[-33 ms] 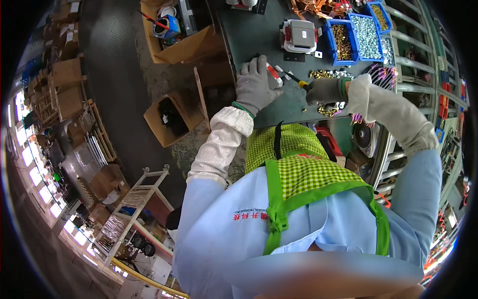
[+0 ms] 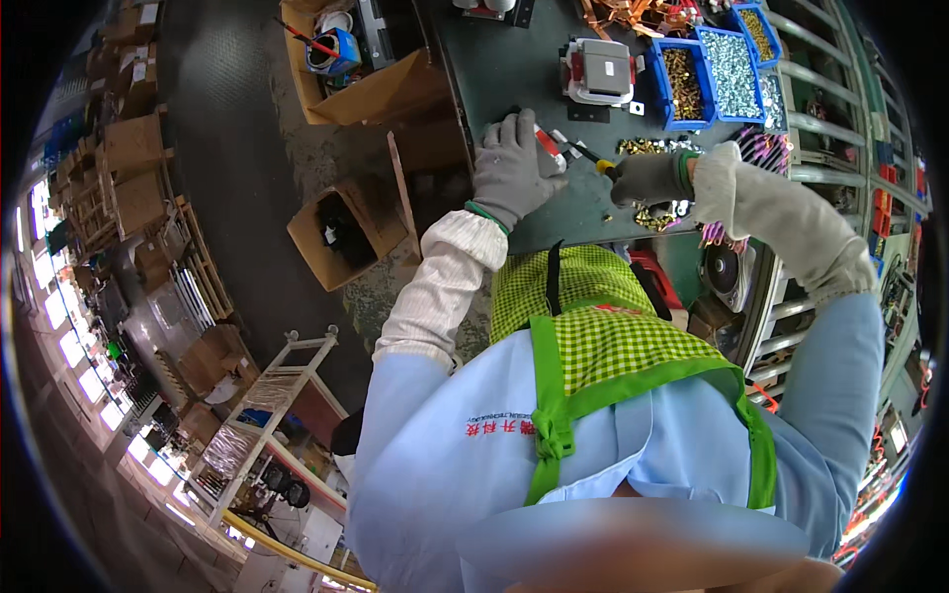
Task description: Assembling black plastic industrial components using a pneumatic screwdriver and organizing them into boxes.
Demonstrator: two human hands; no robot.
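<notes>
My gloved left hand (image 2: 511, 176) is closed round a small red and white part (image 2: 549, 144) near the left edge of the dark green workbench (image 2: 593, 222). Most of that part is hidden under the glove. A screwdriver (image 2: 602, 166) with a yellow and black handle is gripped in my gloved right hand (image 2: 647, 180). Its tip points left toward the part, at the small pale metal pieces beside it; whether it touches them I cannot tell. Loose brass and silver fasteners (image 2: 654, 217) lie around my right hand. A grey block-shaped device like a transformer (image 2: 601, 74) stands farther back.
Blue bins (image 2: 682, 127) of brass and silver fasteners stand at the back right, near copper pieces (image 2: 633, 14). A metal roller rack (image 2: 820, 127) borders the bench on the right. Cardboard boxes (image 2: 371, 104) sit to the left, and a wheeled cart (image 2: 282, 395) is at the lower left.
</notes>
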